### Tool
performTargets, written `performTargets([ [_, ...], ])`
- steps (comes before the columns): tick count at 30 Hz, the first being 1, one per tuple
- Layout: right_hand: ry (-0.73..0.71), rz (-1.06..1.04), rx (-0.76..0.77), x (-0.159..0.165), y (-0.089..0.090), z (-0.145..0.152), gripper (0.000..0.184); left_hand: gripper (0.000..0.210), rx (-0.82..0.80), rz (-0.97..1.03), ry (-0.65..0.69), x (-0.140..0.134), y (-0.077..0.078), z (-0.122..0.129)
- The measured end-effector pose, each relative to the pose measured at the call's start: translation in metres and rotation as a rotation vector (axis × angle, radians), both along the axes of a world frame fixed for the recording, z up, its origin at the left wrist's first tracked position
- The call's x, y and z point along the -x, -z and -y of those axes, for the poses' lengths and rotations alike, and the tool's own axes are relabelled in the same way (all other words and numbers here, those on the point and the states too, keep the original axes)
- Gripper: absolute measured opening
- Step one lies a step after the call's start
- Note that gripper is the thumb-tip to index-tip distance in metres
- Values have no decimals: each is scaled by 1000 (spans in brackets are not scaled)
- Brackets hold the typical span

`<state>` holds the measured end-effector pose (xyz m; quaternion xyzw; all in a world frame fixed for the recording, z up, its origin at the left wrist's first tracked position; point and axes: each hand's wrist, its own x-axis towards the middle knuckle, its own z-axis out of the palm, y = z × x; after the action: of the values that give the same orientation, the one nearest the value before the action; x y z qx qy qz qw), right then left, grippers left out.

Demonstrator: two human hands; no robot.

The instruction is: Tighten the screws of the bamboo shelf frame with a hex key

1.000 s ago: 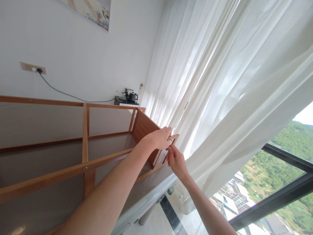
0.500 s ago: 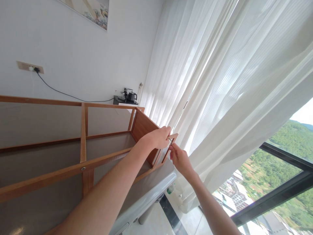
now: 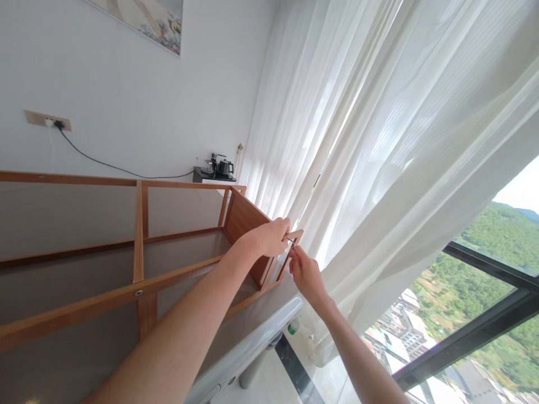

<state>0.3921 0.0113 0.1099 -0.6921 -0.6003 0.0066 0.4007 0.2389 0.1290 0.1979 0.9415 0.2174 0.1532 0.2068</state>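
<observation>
A reddish-brown wooden frame [image 3: 181,271] with open bays lies across the left and middle of the view. A solid wooden panel [image 3: 246,216] stands near its far right end. My left hand [image 3: 274,235] is closed round the top of that end, its fingertips partly hidden. Just to the right and lower, my right hand [image 3: 304,268] pinches a thin bent metal hex key [image 3: 290,241], whose upper end meets the frame beside my left hand. A round metal bolt head [image 3: 138,292] shows in the near rail.
Under the frame is a grey surface with a pale rounded edge [image 3: 269,331]. White curtains [image 3: 337,140] hang close to my right hand. A black kettle [image 3: 225,168] stands on a small cabinet behind. A bottle [image 3: 294,324] is on the floor; a window [image 3: 484,264] is at right.
The view has shifted slightly, so everything sits a little further left. My right hand has tilted slightly with the hex key; my left hand keeps its hold on the frame.
</observation>
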Motion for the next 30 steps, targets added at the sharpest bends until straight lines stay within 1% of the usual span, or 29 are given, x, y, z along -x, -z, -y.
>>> performTargets([
  [6,-27,-114,-23,12,12,-2,31,11,23,-14,-24,0,-2,3],
  [12,-26,-206,-44,29,15,-5,35,13,23,0,-21,-1,0,1],
  [15,-45,-251,-49,32,16,-6,38,12,22,2,-24,-2,2,0],
  [20,-118,-271,-6,21,13,-6,41,15,28,-2,-30,-2,2,0],
  [25,-132,-220,20,7,7,-4,35,15,20,8,-29,-3,3,-1],
  [30,-156,-157,51,1,5,-2,31,14,19,0,-23,-2,2,0],
])
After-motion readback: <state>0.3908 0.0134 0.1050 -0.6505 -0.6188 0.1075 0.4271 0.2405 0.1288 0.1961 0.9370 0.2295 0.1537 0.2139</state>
